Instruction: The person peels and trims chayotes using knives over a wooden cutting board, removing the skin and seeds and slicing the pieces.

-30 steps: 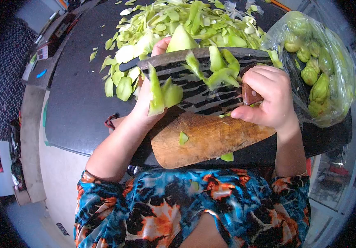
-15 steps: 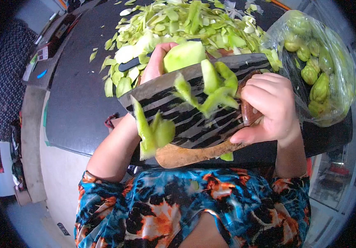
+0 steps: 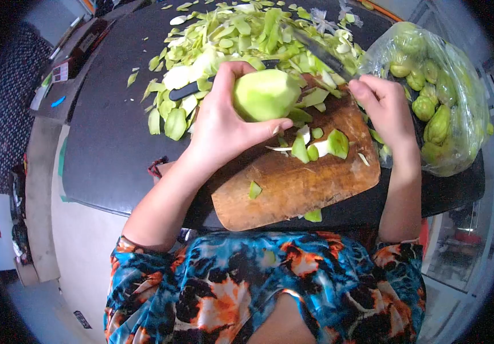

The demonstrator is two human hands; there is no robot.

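My left hand point(image 3: 221, 117) is wrapped round a peeled pale-green chayote point(image 3: 265, 96), above the left part of the wooden cutting board point(image 3: 293, 182). My right hand point(image 3: 383, 106) is closed on the knife point(image 3: 324, 54) at the board's upper right; its blade is seen nearly edge-on, pointing up and left over the peelings, and the handle is mostly hidden by my fingers. Several green and white scraps point(image 3: 337, 144) lie on the board. Behind it spreads a large heap of green peelings point(image 3: 230, 31).
A clear plastic bag point(image 3: 462, 103) of whole chayotes stands at the right of the dark table point(image 3: 104, 126). A black handle point(image 3: 184, 91) pokes out of the heap on the left. A dark red cord point(image 3: 156, 167) lies left of the board.
The knife has swung from low and broadside over the board to up and right, nearly edge-on. My right hand has turned, and the scraps that clung to the blade no longer show there.
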